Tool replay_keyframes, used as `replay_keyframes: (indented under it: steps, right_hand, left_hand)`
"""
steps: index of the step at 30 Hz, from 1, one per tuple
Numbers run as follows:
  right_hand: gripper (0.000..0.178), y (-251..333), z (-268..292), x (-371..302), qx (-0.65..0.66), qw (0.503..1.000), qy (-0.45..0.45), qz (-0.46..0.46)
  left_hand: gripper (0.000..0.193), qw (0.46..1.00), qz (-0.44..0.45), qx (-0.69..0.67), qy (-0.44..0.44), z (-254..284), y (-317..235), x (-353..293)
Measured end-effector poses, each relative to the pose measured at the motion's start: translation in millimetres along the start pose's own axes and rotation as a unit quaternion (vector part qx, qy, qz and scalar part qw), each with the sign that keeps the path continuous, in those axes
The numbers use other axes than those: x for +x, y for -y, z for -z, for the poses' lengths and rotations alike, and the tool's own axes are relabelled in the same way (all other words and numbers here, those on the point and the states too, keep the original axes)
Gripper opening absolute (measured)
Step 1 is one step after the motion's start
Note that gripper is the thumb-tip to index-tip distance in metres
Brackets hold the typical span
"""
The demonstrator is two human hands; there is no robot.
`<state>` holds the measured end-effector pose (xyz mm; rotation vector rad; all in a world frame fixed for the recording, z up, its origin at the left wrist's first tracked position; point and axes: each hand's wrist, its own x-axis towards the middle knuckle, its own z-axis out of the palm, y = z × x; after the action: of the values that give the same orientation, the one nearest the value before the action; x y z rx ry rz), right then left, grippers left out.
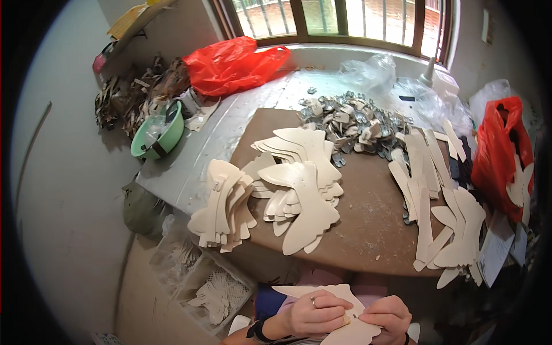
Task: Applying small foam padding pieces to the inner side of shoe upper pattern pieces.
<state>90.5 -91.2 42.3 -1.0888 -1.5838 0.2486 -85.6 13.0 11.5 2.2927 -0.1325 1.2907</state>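
Below bench near edge, over lap: thin cream cut-out sheet piece pinched between both hands. Left hand grip clamped on top, right hand grip clamped at edge. Likely light, flexible, creasable; best held by edges, near middle.

Daylight enters through a wood-framed barred window above a pale worktable topped by a brown board; grey plastered wall stands left.
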Motion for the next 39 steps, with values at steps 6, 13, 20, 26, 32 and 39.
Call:
replay_keyframes:
  steps: [6,13,20,26,32,39]
  right_hand:
    - [0.021,-3,-19,12,0.165,0.955,-0.006,-0.245]
    - [0.019,-6,-26,6,0.160,0.926,0.029,-0.340]
    - [0.011,-22,-24,-8,0.145,0.922,0.044,-0.356]
    - [0.010,-37,-33,-4,0.172,0.909,0.048,-0.376]
    - [0.009,-28,-49,2,0.124,0.947,0.118,-0.272]
    - [0.008,-20,-55,1,0.136,0.936,0.091,-0.311]
  left_hand:
    - [0.015,0.901,0.395,0.085,-0.159,57,-6,7]
    - [0.046,0.779,0.558,0.119,-0.262,215,99,-39]
    - [0.076,0.701,0.701,0.081,-0.103,260,131,-86]
    - [0.086,0.623,0.773,0.017,0.119,242,130,-11]
    - [0.086,0.695,0.697,0.134,0.115,227,137,-50]
    - [0.088,0.750,0.662,-0.001,-0.004,220,140,-66]
